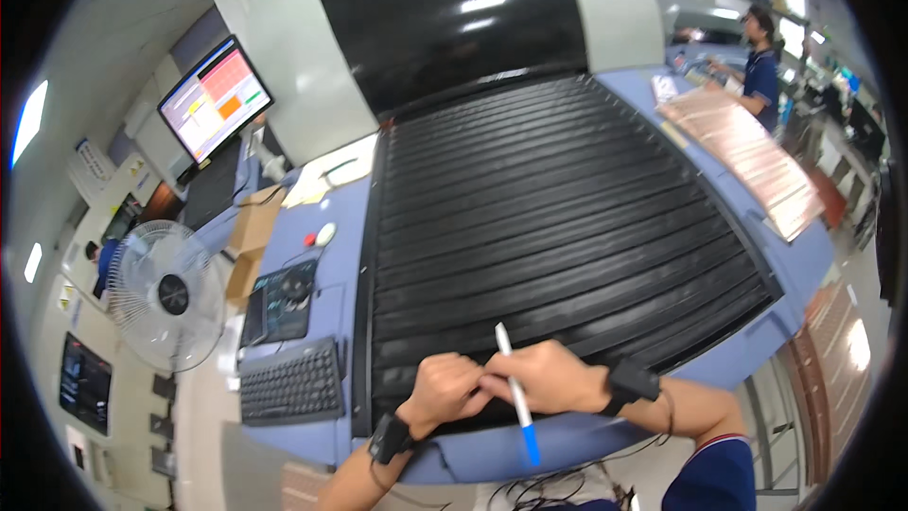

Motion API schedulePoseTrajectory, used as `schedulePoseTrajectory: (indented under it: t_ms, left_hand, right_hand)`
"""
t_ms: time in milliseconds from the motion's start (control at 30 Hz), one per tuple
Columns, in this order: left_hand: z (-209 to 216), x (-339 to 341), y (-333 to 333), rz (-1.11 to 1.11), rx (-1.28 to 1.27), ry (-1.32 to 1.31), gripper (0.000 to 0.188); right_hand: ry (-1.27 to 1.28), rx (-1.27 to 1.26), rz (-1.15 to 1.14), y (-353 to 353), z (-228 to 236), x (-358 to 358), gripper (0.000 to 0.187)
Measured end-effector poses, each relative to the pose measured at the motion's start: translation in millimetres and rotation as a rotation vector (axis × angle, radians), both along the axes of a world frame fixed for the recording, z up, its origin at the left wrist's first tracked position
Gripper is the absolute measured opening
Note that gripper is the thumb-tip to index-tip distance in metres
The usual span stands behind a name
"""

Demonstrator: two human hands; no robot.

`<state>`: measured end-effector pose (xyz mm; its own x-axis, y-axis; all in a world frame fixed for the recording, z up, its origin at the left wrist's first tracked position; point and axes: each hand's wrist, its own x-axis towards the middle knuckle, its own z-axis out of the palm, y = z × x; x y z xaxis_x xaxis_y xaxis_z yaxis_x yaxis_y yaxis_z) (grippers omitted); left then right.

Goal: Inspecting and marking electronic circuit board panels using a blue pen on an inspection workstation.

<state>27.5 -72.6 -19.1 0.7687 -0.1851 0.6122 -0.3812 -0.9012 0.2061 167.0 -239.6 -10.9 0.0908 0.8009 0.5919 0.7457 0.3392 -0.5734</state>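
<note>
In front of me, over the near edge of a black slatted machine bed (549, 227), my two hands meet. My right hand (553, 374) is closed round a white marker pen (517, 399) with a blue end pointing down toward me; its pale tip sticks up past the fingers. My left hand (445, 386) is curled closed, its fingertips touching the fingers of my right hand. Whatever lies in the left fingers, if anything, is hidden. Dark bands (632, 386) are strapped round both wrists.
To the left are a keyboard (291, 383), a black control panel (281, 303), a cardboard box (248, 241), a fan (172, 293) and a lit monitor (216, 99). Copper-coloured sheets (747, 161) lie on the right ledge. Another person (759, 71) stands at the far right.
</note>
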Motion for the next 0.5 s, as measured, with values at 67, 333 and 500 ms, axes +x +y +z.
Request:
schedulePoseTrajectory:
  t_ms: [67, 333, 500]
  left_hand:
    - [3.2, -0.6, -4.9, 0.017, -0.036, -0.027, 0.015]
    - [4.9, 0.6, -6.6, 0.028, -0.042, -0.028, 0.016]
    - [4.4, -3.2, -5.9, 0.032, -0.028, -0.009, 0.015]
  right_hand:
    - [0.013, -0.022, 0.006, -1.1, 2.3, -1.1, 0.024]
    - [-0.069, -0.002, 0.031, 0.3, -0.2, 0.2, 0.024]
    - [-0.039, -0.06, 0.044, -0.9, 0.9, -4.1, 0.028]
